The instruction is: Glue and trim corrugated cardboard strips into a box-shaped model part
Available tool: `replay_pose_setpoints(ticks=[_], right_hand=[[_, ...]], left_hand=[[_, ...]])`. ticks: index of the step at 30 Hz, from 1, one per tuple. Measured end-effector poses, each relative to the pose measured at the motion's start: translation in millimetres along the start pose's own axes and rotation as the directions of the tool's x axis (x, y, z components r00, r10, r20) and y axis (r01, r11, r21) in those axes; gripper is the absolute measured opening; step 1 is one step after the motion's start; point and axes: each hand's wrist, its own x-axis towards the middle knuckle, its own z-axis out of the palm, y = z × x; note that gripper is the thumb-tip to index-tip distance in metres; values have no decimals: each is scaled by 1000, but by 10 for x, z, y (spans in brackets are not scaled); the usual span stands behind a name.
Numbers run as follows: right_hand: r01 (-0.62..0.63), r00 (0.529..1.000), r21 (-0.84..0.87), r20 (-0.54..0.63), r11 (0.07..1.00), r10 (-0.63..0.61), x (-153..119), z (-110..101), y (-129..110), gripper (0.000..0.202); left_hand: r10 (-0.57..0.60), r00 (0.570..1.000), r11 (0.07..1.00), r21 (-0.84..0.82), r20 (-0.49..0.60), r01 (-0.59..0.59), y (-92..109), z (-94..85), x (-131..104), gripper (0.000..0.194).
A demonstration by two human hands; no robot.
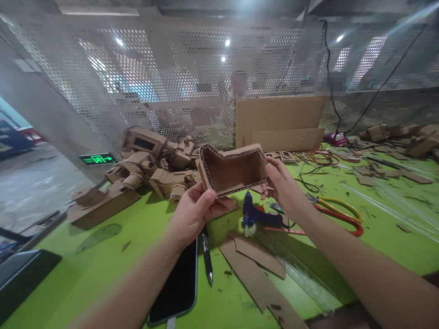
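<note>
Inspected green table (82,278). Found phone (176,285) at near side, pen (207,258) just beside its right edge. Noted glue gun (262,216) farther back, pliers (358,228) to the right of it. Located cardboard strips (244,274) nearer than gun. Recorded cardboard parts (135,171) crowded at left, scraps (394,172) strewn at right.

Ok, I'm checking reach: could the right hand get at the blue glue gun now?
Probably, if the right hand releases the cardboard box; the glue gun lies close, apparently uncovered.
</note>
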Motion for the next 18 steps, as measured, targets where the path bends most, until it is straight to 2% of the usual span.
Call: replay_pose_setpoints(ticks=[7, 11, 14, 18], right_hand=[[-43, 999, -29, -7, 999, 43, -46, 25, -7, 68], [-96, 995, -62, -40, 993, 94, -40, 21, 38, 65], [-191, 981, -80, -48, 978, 187, -45, 17, 60, 64], [-244, 968, -192, 19, 951, 252, -75, 16, 14, 64]], left_hand=[[7, 999, 1000, 25, -38, -6, 9, 11, -4, 52], [-12, 993, 1000, 10, -119, 13, 37, 31, 9, 53], [-72, 986, 997, -47, -151, 66, 66, 27, 23, 53], [-184, 971, 980, -105, -150, 169, 98, 9, 44, 55]])
